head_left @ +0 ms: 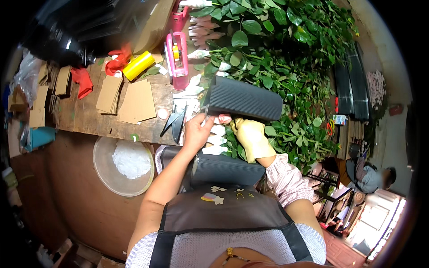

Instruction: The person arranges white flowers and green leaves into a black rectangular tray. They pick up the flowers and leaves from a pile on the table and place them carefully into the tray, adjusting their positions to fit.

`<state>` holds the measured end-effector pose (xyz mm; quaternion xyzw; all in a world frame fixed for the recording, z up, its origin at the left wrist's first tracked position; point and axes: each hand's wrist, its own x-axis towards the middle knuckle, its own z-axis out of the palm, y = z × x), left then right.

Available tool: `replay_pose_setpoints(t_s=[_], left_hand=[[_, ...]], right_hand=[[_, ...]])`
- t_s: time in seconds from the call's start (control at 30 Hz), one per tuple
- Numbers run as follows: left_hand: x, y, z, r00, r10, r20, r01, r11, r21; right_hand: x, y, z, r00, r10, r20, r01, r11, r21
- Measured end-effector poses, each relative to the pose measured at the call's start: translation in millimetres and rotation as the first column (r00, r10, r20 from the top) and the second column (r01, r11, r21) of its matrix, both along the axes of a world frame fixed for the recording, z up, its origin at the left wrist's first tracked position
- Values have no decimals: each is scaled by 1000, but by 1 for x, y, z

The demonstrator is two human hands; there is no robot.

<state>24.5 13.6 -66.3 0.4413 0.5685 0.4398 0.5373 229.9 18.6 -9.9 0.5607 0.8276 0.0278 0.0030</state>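
Note:
Between my two hands lies a pink rose (224, 119), its bud pointing left. My right hand (251, 138), in a pale yellow glove, is closed around its stem just behind the bud. The bare fingers of my left hand (198, 132) are pinched together left of the bud; what they hold, if anything, I cannot make out. Beyond both hands stands a dark ridged block (243, 99), and a similar ridged block (228, 170) sits nearer me. Several buds in white net sleeves (216, 140) lie between the blocks, with leafy stems (286, 143) running right.
Black-handled scissors (176, 124) lie left of my left hand. Farther off are a pink tape dispenser (179, 67), cardboard pieces (139, 102) and a yellow roll (138, 65). Below the table's edge, a basin (100, 167) holds white material. Another person (373, 178) is at the far right.

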Motion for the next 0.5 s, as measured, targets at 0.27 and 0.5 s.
replay_pose_setpoints(t_s=[0.27, 0.5], left_hand=[[-73, 7, 38, 991, 131, 4, -127, 951, 282], [-32, 2, 58, 842, -410, -350, 380, 912, -153]], right_hand=[[3, 13, 35, 995, -57, -86, 22, 932, -362], [-3, 6, 31, 997, -66, 49, 81, 912, -402]])
